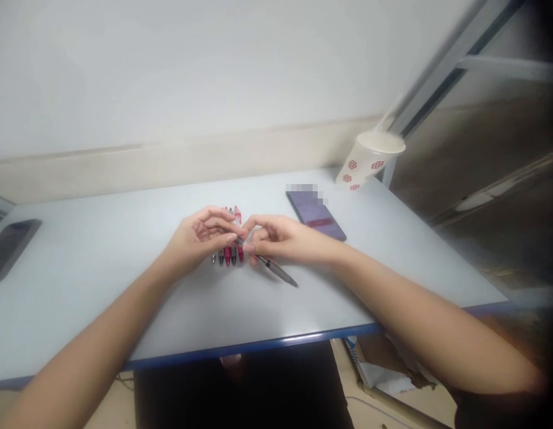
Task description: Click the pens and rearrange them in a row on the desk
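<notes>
My left hand (198, 238) and my right hand (280, 238) meet above the middle of a pale table (102, 298), fingertips almost touching. Both pinch a slim grey pen (279, 272), whose tip end sticks out to the lower right, below my right hand. A small clear piece shows between my fingers, but its shape is hard to make out. Under my hands lies a group of red and black pens (227, 256), side by side, their middles hidden by my fingers.
A purple smartphone (316, 217) lies just beyond my right hand. A dark phone (8, 247) lies at the table's left edge. A paper cup with red patterns (368, 161) stands tilted at the back right corner, by a metal frame (437, 77). A wall rises behind the table.
</notes>
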`<move>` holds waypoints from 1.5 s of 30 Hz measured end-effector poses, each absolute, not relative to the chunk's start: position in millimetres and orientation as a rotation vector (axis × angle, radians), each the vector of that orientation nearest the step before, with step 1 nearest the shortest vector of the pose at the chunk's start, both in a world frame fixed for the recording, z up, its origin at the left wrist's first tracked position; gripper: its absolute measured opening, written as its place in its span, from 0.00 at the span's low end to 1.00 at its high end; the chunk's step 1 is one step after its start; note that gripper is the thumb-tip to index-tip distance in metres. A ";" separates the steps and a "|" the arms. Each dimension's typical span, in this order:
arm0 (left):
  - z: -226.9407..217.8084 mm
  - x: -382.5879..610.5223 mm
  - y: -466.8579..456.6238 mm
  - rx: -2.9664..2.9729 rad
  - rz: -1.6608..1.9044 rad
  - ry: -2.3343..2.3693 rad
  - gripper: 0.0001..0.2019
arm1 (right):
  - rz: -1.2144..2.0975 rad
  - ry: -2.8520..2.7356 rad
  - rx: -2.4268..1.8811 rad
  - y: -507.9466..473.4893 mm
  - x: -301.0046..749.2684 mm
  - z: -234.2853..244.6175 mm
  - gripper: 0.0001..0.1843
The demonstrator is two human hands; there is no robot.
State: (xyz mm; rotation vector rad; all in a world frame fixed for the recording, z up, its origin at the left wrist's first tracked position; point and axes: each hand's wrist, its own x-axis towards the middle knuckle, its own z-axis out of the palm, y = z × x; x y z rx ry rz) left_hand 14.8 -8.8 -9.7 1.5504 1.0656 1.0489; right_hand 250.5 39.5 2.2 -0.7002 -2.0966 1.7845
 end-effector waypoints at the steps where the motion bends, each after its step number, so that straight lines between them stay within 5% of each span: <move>1: -11.6 17.7 -9.0 1.592 1.064 1.074 0.15 | 1.822 -2.071 -0.722 39.3 250.0 0.8 0.14; 6: -23.1 21.0 -5.2 2.081 1.201 1.406 0.11 | 1.700 -1.958 -0.988 46.2 251.5 -5.9 0.30; 11: -29.8 20.3 -1.0 2.420 0.897 1.506 0.05 | 1.568 -1.896 -1.097 53.1 251.5 -8.8 0.41; 15: -32.0 23.4 4.0 2.289 0.730 1.632 0.05 | 1.548 -1.898 -1.103 54.9 248.5 -10.7 0.37; 22: -33.8 24.0 3.8 2.351 0.640 1.610 0.06 | 1.463 -1.918 -1.060 55.7 245.0 -17.3 0.15; 39: -27.4 54.7 3.3 2.166 0.307 2.039 0.10 | 1.442 -1.773 -1.087 64.7 242.2 -25.0 0.19; 45: -22.6 51.9 3.5 2.071 0.291 2.048 0.09 | 1.448 -1.813 -1.112 66.2 242.9 -23.2 0.12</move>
